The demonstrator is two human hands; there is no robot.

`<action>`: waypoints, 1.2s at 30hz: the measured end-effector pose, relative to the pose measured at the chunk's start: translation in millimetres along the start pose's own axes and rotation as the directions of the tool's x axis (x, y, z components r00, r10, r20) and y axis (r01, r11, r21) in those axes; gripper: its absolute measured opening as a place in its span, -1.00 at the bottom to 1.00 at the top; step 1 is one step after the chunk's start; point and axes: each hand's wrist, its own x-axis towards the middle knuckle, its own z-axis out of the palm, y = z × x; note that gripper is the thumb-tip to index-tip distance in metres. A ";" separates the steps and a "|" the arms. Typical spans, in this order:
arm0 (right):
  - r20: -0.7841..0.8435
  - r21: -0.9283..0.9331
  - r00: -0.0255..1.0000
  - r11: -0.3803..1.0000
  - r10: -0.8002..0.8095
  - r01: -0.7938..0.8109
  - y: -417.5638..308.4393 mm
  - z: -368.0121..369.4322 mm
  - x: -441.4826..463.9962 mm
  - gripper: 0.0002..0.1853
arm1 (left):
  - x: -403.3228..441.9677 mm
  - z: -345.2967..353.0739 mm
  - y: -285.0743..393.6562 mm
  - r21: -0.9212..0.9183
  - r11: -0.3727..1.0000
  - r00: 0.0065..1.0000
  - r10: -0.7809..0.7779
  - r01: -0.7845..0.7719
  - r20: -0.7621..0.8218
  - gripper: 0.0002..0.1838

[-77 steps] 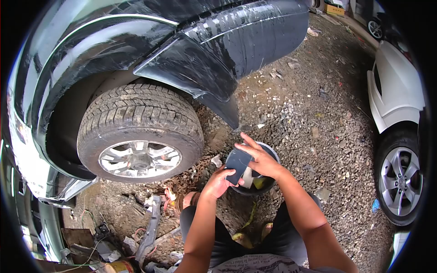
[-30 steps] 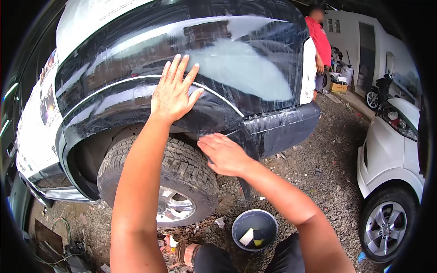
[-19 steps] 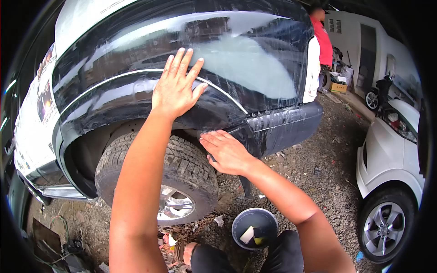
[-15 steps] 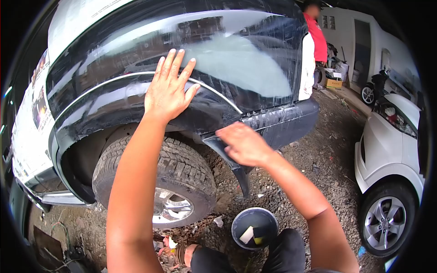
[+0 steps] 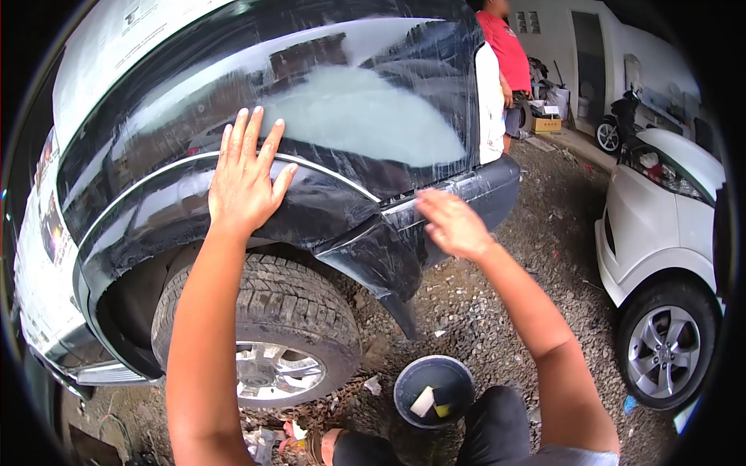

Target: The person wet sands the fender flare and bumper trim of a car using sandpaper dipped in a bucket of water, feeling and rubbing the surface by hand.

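Laid the bare left hand (image 5: 245,186) on the glossy black, smeared body panel (image 5: 194,116), palm toward it, fingers spread wide and thumb well out, with nothing seen in the grasp. Crossed the thin curved silver trim strip (image 5: 334,175) with that hand, fingertips above, wrist below. Held the bare right hand (image 5: 454,224) well apart from the left, slightly blurred, fingers narrow and loosely bent, near the upper edge of the long black bumper (image 5: 493,194). Could not tell of contact there, nor of anything under the right palm.

Had the body panel straight ahead, arching over the worn black tyre (image 5: 264,299) with its silver spoked wheel (image 5: 260,371). Saw a pale, cloudy grey patch (image 5: 365,116) on the panel, above the trim strip and right of the left hand. Saw also a dark, pointed flap of trim (image 5: 369,256) hanging below the right hand, and white printed paper (image 5: 93,70) over the upper left of the car.

Had a round dark bucket (image 5: 395,392) on the gravel (image 5: 482,311) in front of the knees, with a whitish block (image 5: 423,401) and a yellow-green piece (image 5: 442,410) inside, touching or nearly so. Saw a white car (image 5: 649,210) at the right, and a person in a red shirt (image 5: 507,46) beyond the bumper.
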 end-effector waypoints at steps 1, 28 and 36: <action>-0.029 -0.051 0.998 0.997 0.063 -0.064 16.6 -2.8 -7.9 -0.46 | 0.1 -0.5 0.1 -0.002 1.000 1.000 -0.002 0.002 -0.007 -0.29; -0.293 0.007 0.907 0.950 0.302 -0.314 81.1 16.9 -31.0 -0.40 | 4.4 -5.8 5.6 0.068 0.997 0.998 0.022 -0.025 0.056 -0.22; -0.136 0.193 0.981 0.975 0.136 -0.108 -83.1 74.4 12.5 -0.13 | 3.7 -3.4 6.6 0.088 0.995 0.999 0.047 -0.047 0.010 -0.20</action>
